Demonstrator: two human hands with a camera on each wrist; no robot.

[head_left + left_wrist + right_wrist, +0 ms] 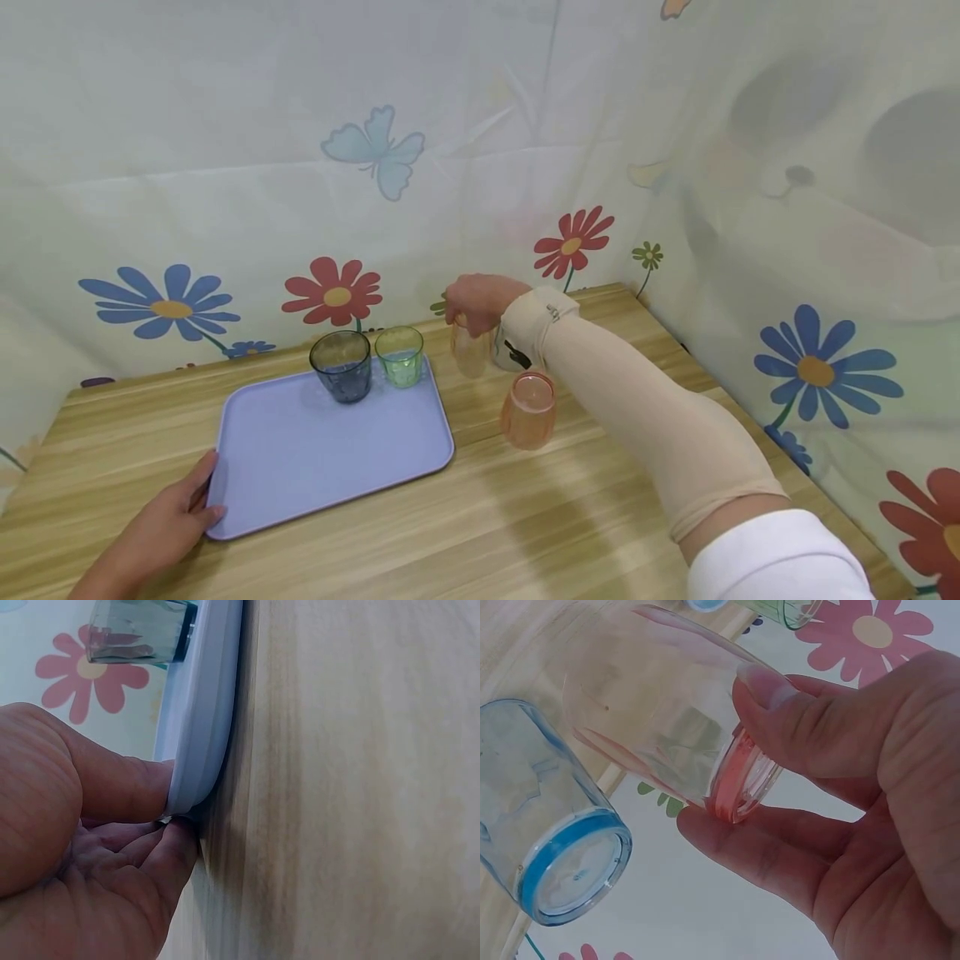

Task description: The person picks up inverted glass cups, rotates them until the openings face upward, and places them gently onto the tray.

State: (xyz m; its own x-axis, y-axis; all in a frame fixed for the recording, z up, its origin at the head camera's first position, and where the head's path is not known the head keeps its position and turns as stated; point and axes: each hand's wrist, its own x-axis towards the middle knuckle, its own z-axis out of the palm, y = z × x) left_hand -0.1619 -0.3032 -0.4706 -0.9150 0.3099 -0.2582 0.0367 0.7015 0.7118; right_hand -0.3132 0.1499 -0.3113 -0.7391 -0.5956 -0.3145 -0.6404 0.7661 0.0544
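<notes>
My left hand (168,517) grips the near-left corner of a lavender tray (330,450). In the left wrist view the thumb lies over the rim (206,727) and the fingers tuck beneath it. Farther back and to the right, my right hand (483,300) pinches a clear peach-tinted glass (660,712) around its thick base, mouth down. Beside it stands an upturned blue-tinted glass (555,817), partly hidden by the right wrist in the head view. An upturned pink-orange glass (528,417) stands nearer on the table.
At the tray's back right stand a smoky dark glass (341,371) and a smaller green glass (401,362), both mouth up. A wooden table (420,542) carries everything. A flower-printed curtain (247,208) hangs along its back and right sides.
</notes>
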